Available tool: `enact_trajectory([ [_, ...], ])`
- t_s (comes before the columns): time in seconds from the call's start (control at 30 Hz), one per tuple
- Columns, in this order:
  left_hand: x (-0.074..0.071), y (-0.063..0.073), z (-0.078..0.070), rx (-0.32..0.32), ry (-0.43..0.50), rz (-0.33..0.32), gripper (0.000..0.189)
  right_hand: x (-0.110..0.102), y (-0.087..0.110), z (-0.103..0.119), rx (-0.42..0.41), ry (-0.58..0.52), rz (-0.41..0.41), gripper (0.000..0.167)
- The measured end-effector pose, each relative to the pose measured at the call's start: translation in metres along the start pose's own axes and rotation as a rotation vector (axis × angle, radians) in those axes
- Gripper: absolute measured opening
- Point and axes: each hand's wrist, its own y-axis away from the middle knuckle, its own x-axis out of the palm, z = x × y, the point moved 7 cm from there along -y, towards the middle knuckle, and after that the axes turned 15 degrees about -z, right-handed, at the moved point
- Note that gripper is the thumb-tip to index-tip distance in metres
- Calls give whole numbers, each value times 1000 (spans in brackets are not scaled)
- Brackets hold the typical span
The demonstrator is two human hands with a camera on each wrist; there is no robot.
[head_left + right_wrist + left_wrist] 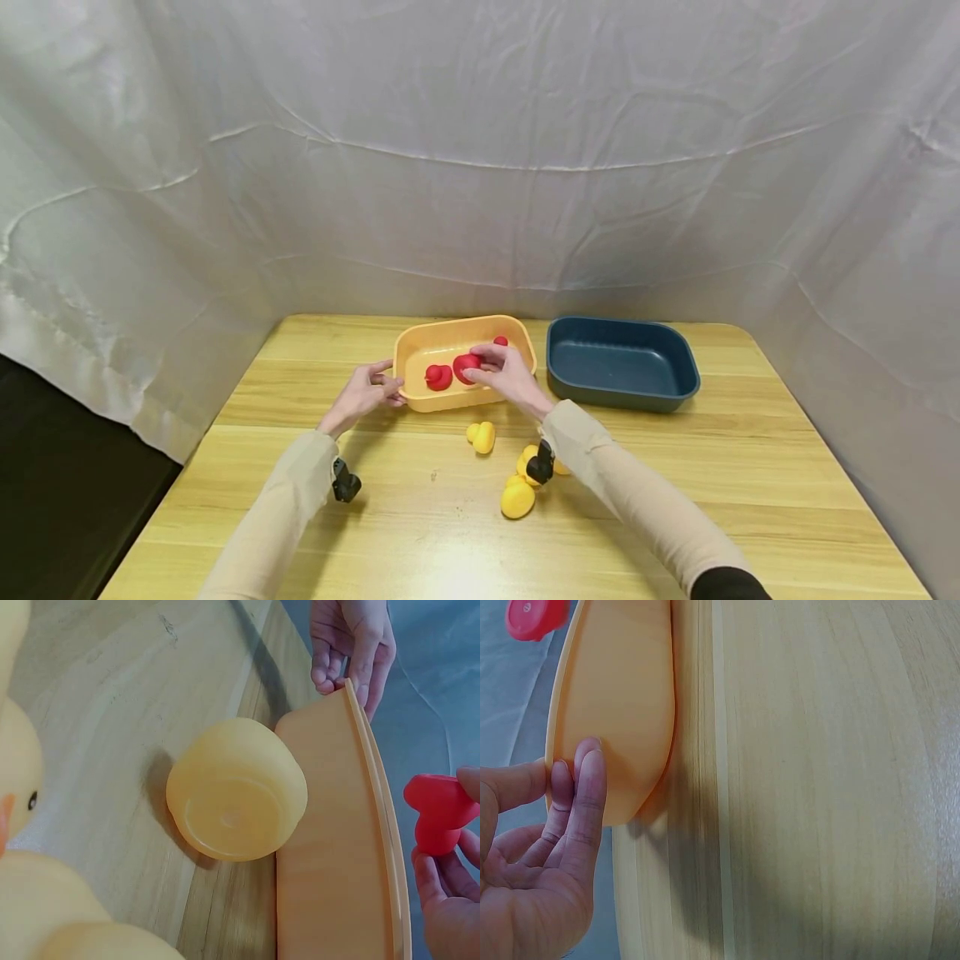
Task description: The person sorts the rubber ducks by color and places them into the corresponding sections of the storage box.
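Note:
My left hand pinches the left end rim of an orange bin. In the left wrist view the thumb lies on one side of the bin wall and the fingers on the other. Over the bin, a red rubber duck is pinched between the thumb and fingers of my right hand; the right wrist view shows this red duck above the rim. A second red duck sits inside the bin, left of the held one. Another red duck, partly hidden by my right hand, shows near the bin's right end.
A dark blue bin stands right of the orange one. One yellow duck lies in front of the orange bin. Several more, including a yellow duck, cluster beneath my right forearm. Grey curtain hangs behind the wooden table.

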Motion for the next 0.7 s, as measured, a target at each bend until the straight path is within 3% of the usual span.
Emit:
enact_trajectory([
  [0.7,0,-1,1,1,9,1,63,2,-12,-9,4,64,-63,44],
])
